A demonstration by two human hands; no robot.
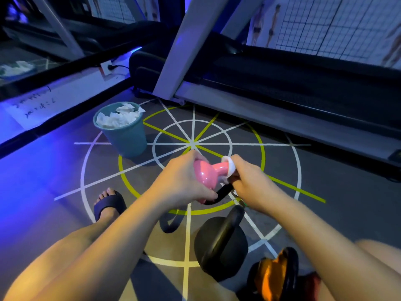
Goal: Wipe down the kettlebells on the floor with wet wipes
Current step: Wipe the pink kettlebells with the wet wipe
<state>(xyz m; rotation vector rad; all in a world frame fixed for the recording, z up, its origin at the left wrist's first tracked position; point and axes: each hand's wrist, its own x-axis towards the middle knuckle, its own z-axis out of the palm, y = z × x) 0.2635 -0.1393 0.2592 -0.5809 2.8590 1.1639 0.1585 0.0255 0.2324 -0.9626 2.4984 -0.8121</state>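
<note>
1. Pink and glossy, a small kettlebell (205,173) with a black handle (221,193) is held off the floor above a painted target of white and yellow-green lines (193,144).
2. A person's left hand (184,181) wraps around the rounded pink body, fingers curled under it.
3. The right hand (249,181) is closed on a white wet wipe (231,166), pressing it against the flat pink end of the weight.
4. Below the hands, a matte black kettlebell (219,244) stands on the grey floor (336,213); just beside it at the lower right sits an orange kettlebell (271,274) with a black handle.
5. A teal plastic bin (125,135), round and tapered, stands on the floor to the upper left, filled to the rim with crumpled white wipes (118,118).
6. A foot in a dark slide sandal (109,205) rests on the floor at left.
7. Behind, a treadmill (282,83) with grey uprights spans the frame under blue light.
</note>
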